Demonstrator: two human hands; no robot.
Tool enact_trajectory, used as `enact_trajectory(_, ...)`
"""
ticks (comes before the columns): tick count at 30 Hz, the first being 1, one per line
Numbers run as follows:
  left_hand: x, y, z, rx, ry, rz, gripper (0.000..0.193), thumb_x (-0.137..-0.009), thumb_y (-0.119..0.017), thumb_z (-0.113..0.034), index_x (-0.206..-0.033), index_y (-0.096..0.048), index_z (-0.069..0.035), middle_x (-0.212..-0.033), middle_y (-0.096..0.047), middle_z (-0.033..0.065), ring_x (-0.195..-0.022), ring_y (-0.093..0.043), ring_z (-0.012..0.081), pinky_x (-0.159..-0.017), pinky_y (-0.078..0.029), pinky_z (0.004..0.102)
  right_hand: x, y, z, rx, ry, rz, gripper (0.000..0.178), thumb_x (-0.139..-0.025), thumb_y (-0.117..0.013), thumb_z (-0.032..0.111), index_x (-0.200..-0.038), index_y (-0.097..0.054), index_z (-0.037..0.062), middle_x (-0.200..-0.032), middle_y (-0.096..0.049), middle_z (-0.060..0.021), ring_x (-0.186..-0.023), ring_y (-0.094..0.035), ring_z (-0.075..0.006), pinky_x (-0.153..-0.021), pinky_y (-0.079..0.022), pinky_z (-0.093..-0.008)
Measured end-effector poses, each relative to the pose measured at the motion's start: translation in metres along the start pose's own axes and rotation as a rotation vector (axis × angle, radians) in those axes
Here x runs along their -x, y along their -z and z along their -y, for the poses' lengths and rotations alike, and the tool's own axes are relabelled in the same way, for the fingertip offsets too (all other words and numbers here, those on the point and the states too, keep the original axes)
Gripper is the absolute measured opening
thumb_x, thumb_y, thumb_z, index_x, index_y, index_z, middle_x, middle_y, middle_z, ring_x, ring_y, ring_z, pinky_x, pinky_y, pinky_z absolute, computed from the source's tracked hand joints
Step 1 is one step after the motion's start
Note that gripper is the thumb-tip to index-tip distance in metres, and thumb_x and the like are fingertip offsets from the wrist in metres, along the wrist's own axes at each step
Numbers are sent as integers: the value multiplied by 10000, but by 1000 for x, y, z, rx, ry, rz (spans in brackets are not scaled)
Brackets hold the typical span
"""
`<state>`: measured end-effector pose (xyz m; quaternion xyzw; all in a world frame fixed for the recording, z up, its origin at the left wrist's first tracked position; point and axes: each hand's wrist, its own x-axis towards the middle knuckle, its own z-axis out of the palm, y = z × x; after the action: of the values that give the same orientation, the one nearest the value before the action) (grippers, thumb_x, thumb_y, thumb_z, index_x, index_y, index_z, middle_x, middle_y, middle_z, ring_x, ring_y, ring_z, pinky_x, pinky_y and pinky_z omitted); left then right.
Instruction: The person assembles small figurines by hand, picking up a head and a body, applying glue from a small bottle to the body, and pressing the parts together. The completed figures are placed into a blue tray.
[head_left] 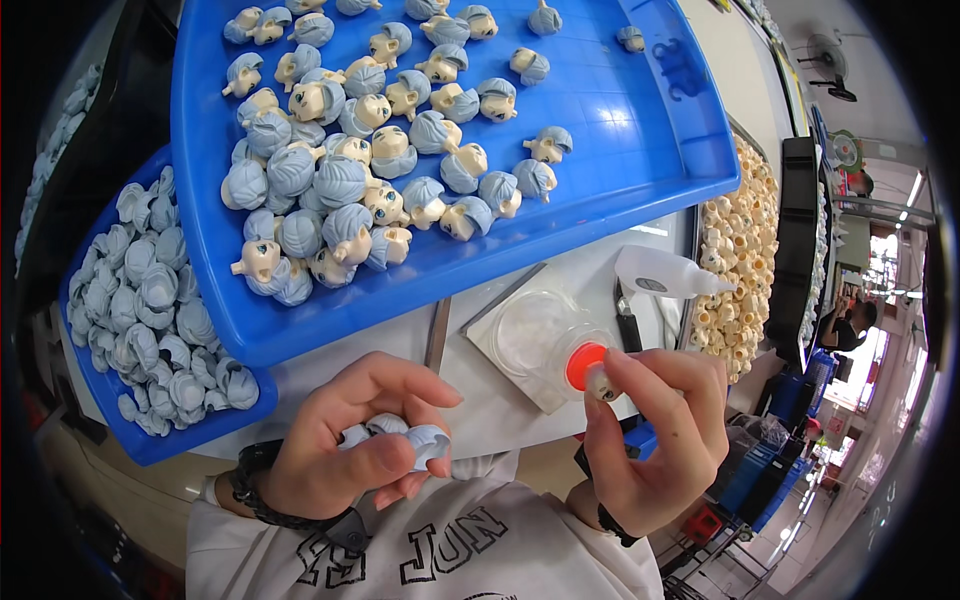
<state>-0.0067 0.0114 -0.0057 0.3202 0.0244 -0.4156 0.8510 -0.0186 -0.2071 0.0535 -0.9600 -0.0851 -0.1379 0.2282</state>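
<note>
Doll head is sitting pinched in the right hand at four o'clock, near a red-mouthed jar, while the left hand is cupping blue hair shells at seven, apparently preparing to join parts, the next move likely needing alignment.

And here's the shirt: pale, near-white cloth, with big blocky lettering across the front, drawn in dark outline. Now the left hand, bare-fingered — a chunky black, textured band circles its wrist, smooth dark piece attached. Over to the right hand — bare-fingered too, dark wristband below.
</note>
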Motion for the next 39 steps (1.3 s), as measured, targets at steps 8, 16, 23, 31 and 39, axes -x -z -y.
enact_trajectory(8, 0, -2, 3, -80, -23, -61, 457, -884, -518, -350, -1063, -502, 70, -795, -580, 169, -548, -521, 117, -386, -361, 190, 2, -1, -1, -10, -7, -25, 442, -470, -659, -31, -901, -654, 66, -775, -587, -52, -673, -517, -210, -575, -405, -289)
enact_trajectory(16, 0, -7, -3, -110, 72, -60, 441, -870, -530, -256, -1177, -476, 56, -897, -585, 103, -651, -482, 67, -568, -387, 183, 10, -6, -4, -92, -46, -92, 407, -469, -668, -39, -861, -624, 60, -765, -595, -61, -658, -532, -210, -571, -398, -284)
enact_trajectory(23, 1, -6, -6, -312, 49, -71, 384, -836, -568, -213, -1147, -549, 11, -923, -557, 43, -828, -465, 84, -787, -371, 227, 16, -6, -4, -122, -57, -137, 371, -484, -669, -52, -836, -608, 47, -758, -599, -78, -648, -534, -212, -563, -393, -281)
enact_trajectory(31, -4, -5, -3, -339, -29, -44, 403, -788, -662, -262, -1011, -526, 44, -913, -554, 90, -754, -520, 92, -661, -406, 218, 20, -5, 6, -440, 194, 78, 380, -492, -664, 35, -862, -583, 26, -756, -608, -93, -625, -519, -183, -545, -389, -258)
enact_trajectory(39, -1, -2, 1, -290, -7, 0, 374, -779, -684, -246, -973, -533, 36, -917, -584, 115, -796, -541, 120, -697, -412, 240, 14, -22, 28, -383, 187, 30, 383, -489, -744, 25, -857, -641, 19, -723, -614, -72, -584, -532, -158, -498, -384, -235)
